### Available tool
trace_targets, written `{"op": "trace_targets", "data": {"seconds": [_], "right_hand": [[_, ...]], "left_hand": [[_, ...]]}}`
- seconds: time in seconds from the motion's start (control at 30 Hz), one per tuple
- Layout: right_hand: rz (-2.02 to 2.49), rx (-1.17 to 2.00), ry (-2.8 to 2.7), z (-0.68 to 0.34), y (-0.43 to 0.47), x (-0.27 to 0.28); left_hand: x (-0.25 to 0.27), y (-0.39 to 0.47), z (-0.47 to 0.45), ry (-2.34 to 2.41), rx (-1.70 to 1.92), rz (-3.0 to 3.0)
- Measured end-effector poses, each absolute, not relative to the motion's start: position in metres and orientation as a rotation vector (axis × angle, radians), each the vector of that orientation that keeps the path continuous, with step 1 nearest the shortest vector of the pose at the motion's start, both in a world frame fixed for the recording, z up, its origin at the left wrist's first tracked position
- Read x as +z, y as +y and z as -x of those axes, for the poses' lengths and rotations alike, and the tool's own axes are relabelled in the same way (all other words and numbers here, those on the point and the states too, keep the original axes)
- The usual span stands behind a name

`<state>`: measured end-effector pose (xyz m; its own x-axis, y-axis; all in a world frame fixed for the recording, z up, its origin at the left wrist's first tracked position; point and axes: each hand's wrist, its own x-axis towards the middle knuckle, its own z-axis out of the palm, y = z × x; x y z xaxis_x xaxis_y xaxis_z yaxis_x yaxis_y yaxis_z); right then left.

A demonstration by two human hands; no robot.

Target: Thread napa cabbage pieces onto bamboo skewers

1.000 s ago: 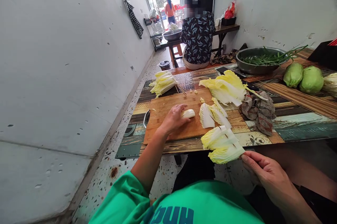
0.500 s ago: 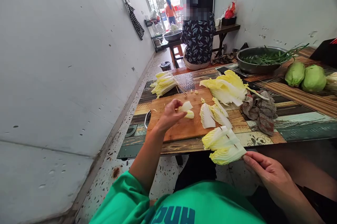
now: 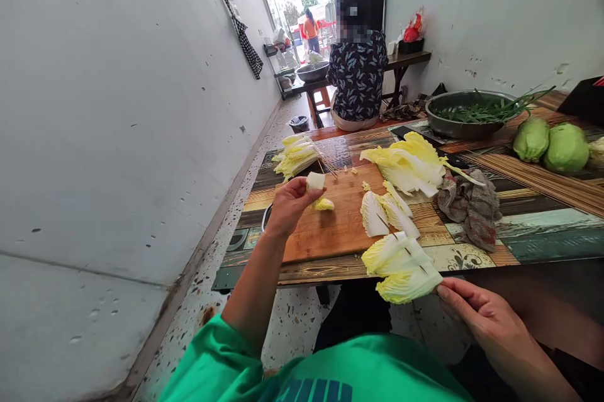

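My left hand (image 3: 289, 204) holds a small piece of napa cabbage (image 3: 317, 190) above the left part of the wooden cutting board (image 3: 330, 232). My right hand (image 3: 476, 317), below the table's near edge, pinches a skewer threaded with several cabbage leaves (image 3: 401, 267). Two cut leaf pieces (image 3: 387, 212) lie on the board's right side. A pile of cabbage leaves (image 3: 410, 163) lies beyond the board. A finished cabbage skewer bundle (image 3: 297, 153) rests at the far left of the table.
A grey rag (image 3: 467, 201) lies right of the board. A metal bowl of green stalks (image 3: 467, 114) and two green gourds (image 3: 550, 144) sit at the far right. A person (image 3: 357, 75) sits with their back to me beyond the table. A white wall runs along the left.
My left hand picked a cabbage piece off the board, lifted it and drew it left and away. My right hand with the skewer stayed almost still.
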<state>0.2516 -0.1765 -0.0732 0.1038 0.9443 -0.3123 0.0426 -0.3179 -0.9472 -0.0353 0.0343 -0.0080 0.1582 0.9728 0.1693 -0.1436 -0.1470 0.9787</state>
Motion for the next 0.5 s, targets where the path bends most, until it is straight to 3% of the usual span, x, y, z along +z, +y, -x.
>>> {"op": "trace_targets", "data": {"seconds": [0.37,0.5], "right_hand": [[1.596,1.277,-1.074,-0.25,-0.177,-0.065],[1.591,1.275,-1.08,-0.251,-0.179,-0.069]], "left_hand": [[0.002,0.022,0.026,0.83,1.723,-1.169],[0.004,0.011,0.019,0.802,1.533,-1.178]]}}
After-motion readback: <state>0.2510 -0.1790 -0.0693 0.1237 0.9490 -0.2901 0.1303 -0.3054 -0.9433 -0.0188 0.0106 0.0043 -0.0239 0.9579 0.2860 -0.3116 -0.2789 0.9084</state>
